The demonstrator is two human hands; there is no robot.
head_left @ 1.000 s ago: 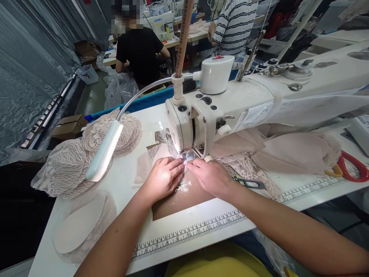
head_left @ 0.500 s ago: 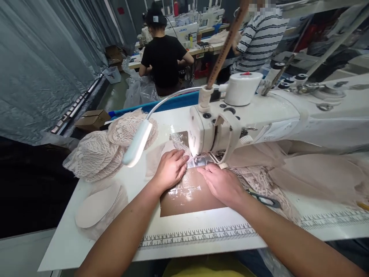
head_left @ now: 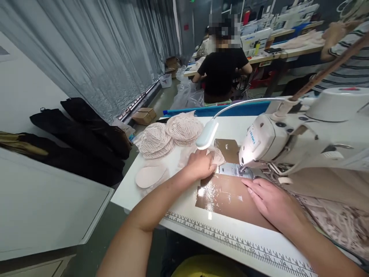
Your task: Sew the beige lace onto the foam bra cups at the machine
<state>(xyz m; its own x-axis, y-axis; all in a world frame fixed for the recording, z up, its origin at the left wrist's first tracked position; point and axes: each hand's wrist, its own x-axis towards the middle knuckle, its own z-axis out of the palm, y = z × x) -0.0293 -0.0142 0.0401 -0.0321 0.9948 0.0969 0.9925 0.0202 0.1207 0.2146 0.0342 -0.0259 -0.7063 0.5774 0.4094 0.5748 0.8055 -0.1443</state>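
My left hand (head_left: 201,164) is closed over a pale pink lace bra cup (head_left: 218,154), left of the sewing machine's needle area. Part of the cup lies hidden under my fingers. My right hand (head_left: 268,198) lies with fingers stretched out on the brown taped sheet (head_left: 230,196), just in front of the presser foot (head_left: 244,169), and holds nothing. The white sewing machine (head_left: 288,142) stands over the metal needle plate (head_left: 229,169), which shows bare between my hands.
Two stacks of lace cups (head_left: 155,140) and a smooth beige cup (head_left: 150,176) lie on the table's left side. A lamp (head_left: 207,134) hangs over my left hand. Beige fabric (head_left: 325,192) lies at the right. A printed ruler (head_left: 219,232) runs along the front edge. A co-worker (head_left: 221,73) sits beyond.
My left hand has drawn away to the left from the needle with the lace cup, widening the gap between my hands. The camera view has swung left.
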